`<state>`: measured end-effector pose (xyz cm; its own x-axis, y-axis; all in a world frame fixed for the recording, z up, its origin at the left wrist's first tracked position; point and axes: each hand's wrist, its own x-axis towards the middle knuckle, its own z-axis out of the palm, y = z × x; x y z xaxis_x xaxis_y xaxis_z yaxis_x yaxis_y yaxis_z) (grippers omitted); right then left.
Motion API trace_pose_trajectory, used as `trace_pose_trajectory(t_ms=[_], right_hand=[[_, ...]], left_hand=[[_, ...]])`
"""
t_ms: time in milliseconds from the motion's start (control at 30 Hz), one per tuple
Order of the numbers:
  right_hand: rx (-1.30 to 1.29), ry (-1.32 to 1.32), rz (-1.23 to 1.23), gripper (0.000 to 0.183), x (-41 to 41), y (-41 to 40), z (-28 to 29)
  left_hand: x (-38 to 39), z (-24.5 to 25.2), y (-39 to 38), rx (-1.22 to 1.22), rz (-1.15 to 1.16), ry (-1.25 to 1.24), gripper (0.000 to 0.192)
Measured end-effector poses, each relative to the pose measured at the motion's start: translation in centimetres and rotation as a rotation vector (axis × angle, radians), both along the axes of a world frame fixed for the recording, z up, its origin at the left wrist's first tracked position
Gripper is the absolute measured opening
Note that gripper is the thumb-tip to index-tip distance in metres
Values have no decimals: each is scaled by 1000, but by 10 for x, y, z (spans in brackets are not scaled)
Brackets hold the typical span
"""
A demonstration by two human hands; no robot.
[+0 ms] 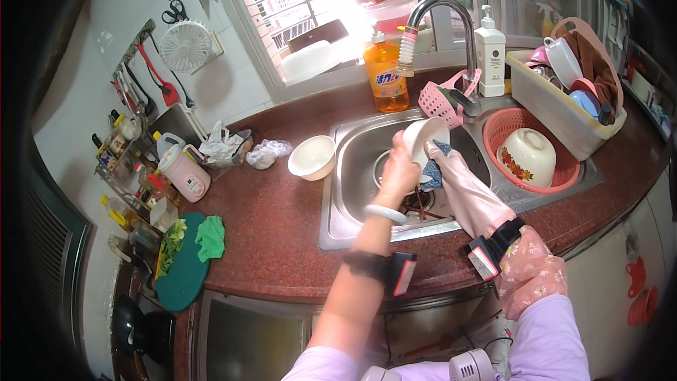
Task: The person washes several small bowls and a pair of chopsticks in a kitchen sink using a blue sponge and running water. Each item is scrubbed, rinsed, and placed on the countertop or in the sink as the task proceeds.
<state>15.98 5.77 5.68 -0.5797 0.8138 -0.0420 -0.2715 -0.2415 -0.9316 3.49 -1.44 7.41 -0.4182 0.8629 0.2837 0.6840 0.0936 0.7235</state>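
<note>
Over the stainless steel sink [349, 190], my bare left hand [400, 169] grips a white bowl [418, 135], which is tilted on its side. A pale pink rubber glove covers my right hand [449, 166], which holds a blue scrubbing cloth [432, 174] against the bowl. The right fingers are partly hidden by the cloth and the bowl. Below my hands, a round dish and chopsticks [421, 203] lie in the basin near the drain. On the counter left of the sink sits a cream bowl [312, 156].
A curved faucet [444, 2] with a pink sponge holder [439, 106] rises behind the basin. To the right are a red colander [492, 137] holding a flowered bowl [529, 156] and a full dish bin [555, 106]. Dish soap [386, 76] stands behind; a green cutting board [182, 280] lies left.
</note>
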Motion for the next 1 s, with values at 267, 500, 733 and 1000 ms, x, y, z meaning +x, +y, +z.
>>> trace_pose_trajectory(t_ms=[267,500,733,1000], right_hand=[[-219,97,130,39,-3,0,-12],[163,13,71,38,5,11,-13],[173,55,157,42,-2,25,-35],[337,233,229,45,-6,31,-55]], left_hand=[[25,-2,3,104,137,-19,79],[7,-1,2,29,42,-141,74],[24,-15,12,35,75,-125,83],[29,-20,10,105,121,-151,90]])
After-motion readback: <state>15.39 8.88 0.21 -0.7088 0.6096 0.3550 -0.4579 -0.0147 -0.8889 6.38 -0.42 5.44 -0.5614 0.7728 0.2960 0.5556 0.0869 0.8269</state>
